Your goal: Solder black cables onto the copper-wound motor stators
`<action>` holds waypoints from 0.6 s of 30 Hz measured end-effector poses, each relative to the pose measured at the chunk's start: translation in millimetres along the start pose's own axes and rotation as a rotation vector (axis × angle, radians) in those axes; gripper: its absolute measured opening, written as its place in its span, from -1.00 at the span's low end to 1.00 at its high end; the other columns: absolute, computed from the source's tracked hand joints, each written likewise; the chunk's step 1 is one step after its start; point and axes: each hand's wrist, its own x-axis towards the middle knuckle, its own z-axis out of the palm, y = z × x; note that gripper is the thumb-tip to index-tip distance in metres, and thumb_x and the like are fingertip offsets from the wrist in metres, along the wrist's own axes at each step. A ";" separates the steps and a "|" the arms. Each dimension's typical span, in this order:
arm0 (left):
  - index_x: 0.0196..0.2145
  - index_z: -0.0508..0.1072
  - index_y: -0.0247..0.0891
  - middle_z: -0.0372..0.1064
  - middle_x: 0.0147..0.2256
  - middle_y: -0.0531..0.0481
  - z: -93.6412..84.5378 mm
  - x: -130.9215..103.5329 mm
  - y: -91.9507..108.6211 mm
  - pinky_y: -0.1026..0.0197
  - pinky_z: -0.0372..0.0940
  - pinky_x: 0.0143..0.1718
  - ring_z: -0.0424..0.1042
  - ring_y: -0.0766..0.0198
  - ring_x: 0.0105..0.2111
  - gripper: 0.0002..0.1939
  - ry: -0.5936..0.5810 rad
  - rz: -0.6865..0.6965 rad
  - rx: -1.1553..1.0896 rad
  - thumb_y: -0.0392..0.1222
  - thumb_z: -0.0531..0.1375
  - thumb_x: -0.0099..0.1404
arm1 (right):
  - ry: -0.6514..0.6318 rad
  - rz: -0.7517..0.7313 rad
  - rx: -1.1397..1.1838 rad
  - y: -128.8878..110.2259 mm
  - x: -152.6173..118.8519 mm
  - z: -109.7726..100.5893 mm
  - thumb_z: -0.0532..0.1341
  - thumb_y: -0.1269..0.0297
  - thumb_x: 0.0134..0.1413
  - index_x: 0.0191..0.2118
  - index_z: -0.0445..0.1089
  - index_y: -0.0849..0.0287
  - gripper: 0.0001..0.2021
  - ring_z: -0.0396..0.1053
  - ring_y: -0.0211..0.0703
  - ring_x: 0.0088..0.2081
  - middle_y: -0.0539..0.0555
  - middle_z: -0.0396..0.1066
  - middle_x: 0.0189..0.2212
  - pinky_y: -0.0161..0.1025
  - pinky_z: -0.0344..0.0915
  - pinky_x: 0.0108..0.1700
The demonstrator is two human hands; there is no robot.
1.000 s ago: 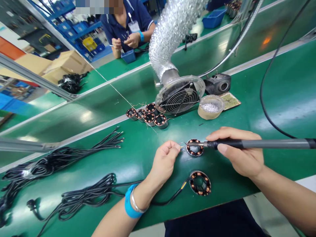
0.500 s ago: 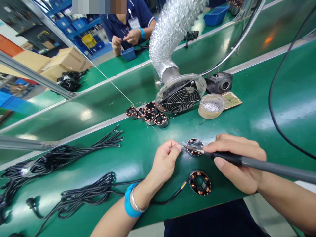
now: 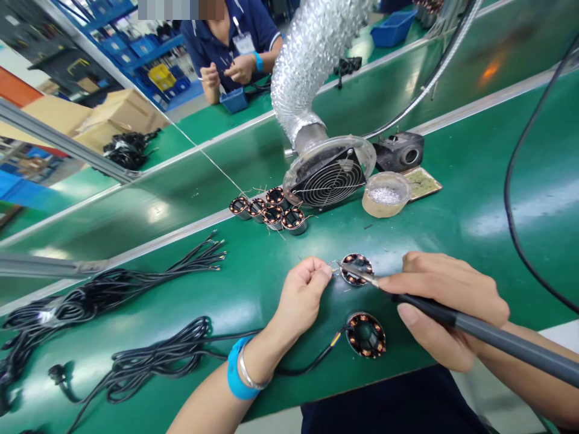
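Note:
My right hand [image 3: 452,301] grips a soldering iron [image 3: 434,310] by its dark handle. The iron's tip reaches over a copper-wound motor stator [image 3: 365,260], close to the thin wires beside it. On the stator's left, my left hand [image 3: 307,292] pinches the end of a thin wire [image 3: 335,270]; the fingers hide most of it. Nearer the table edge lies a second stator [image 3: 383,337], joined to a black cable [image 3: 312,366] with a yellow-marked wire end. That cable passes under my left forearm.
Several stators [image 3: 294,224] stand beside a fume extractor [image 3: 335,181] on a silver duct. A round tub of silvery bits [image 3: 386,208], a sponge tray [image 3: 424,181] and an iron holder [image 3: 400,152] are at its right. Cable bundles [image 3: 158,358] lie left. Across the bench sits a co-worker [image 3: 230,48].
My right hand and the soldering iron have drawn slightly to the right, and the iron's tip now crosses the stator's rim lower down. My left hand stays in place.

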 end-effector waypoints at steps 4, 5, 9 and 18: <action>-0.50 0.24 -0.23 -0.07 -0.65 0.26 -0.3 -0.1 0.0 0.33 -0.14 -0.59 -0.16 0.48 -0.65 -0.71 0.003 0.008 0.005 0.00 0.18 0.20 | 0.018 0.005 0.036 0.8 1.0 1.0 0.14 0.48 0.05 -0.16 0.47 0.23 -0.75 0.21 -0.22 -0.58 0.01 0.27 -0.56 -0.20 0.17 -0.55; -0.50 0.24 -0.23 -0.06 -0.65 0.26 -0.4 0.0 -0.1 0.33 -0.14 -0.59 -0.16 0.48 -0.65 -0.71 0.006 0.010 0.008 0.00 0.18 0.20 | 0.020 0.003 0.044 1.2 1.3 1.4 0.14 0.48 0.05 -0.16 0.47 0.23 -0.75 0.20 -0.23 -0.58 0.01 0.27 -0.56 -0.21 0.15 -0.55; -0.50 0.24 -0.23 -0.06 -0.65 0.25 -1.1 0.9 -0.8 0.33 -0.13 -0.59 -0.14 0.47 -0.65 -0.71 0.012 0.015 0.011 0.01 0.18 0.21 | 0.014 0.004 0.045 2.6 2.7 2.3 0.14 0.47 0.06 -0.16 0.47 0.24 -0.76 0.20 -0.24 -0.58 0.00 0.26 -0.57 -0.23 0.13 -0.55; -0.49 0.25 -0.23 -0.09 -0.66 0.27 0.0 -0.5 -1.1 0.33 -0.15 -0.60 -0.18 0.48 -0.66 -0.71 0.002 0.005 0.000 0.01 0.19 0.20 | -0.031 -0.011 0.064 5.3 2.8 6.5 0.11 0.45 0.09 -0.18 0.46 0.22 -0.78 0.18 -0.26 -0.61 -0.01 0.25 -0.61 -0.23 0.11 -0.54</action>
